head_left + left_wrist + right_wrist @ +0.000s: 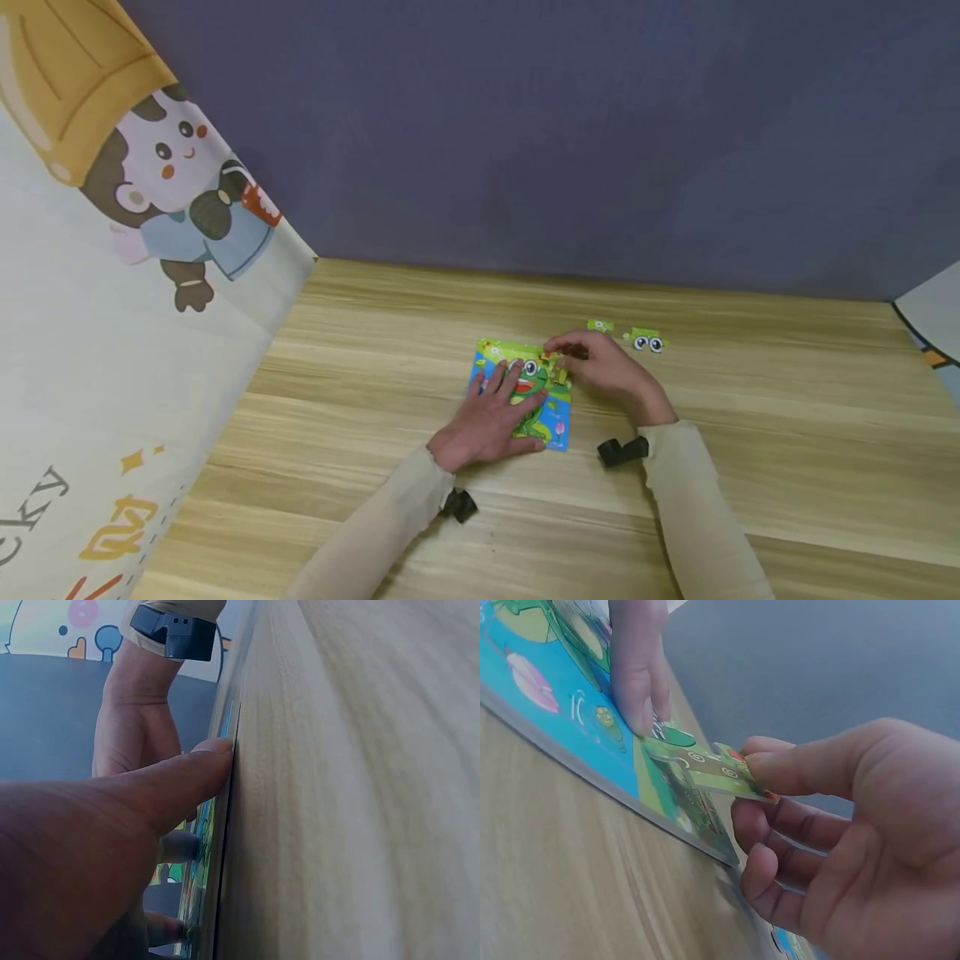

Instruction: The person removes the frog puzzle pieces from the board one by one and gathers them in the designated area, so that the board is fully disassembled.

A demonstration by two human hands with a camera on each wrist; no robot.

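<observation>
A frog jigsaw puzzle point(561, 436) in a flat tray lies on the table. My left hand point(483, 423) rests on it with fingers spread over the frog; in the left wrist view its thumb point(176, 780) lies straight at the tray's edge. At the far right corner, my right hand point(609, 368) pinches a puzzle piece point(711, 769) between thumb and fingers. This green and brown piece is tilted up at one end over a bare part of the tray point(697, 806). A left fingertip point(636, 712) presses close beside it.
Past my right hand lie a small green puzzle piece point(599, 326) and a larger piece with two cartoon eyes point(647, 342). A dark upright panel point(570, 150) borders the table's point(360, 375) far edge. A printed white wall point(187, 358) stands on the left.
</observation>
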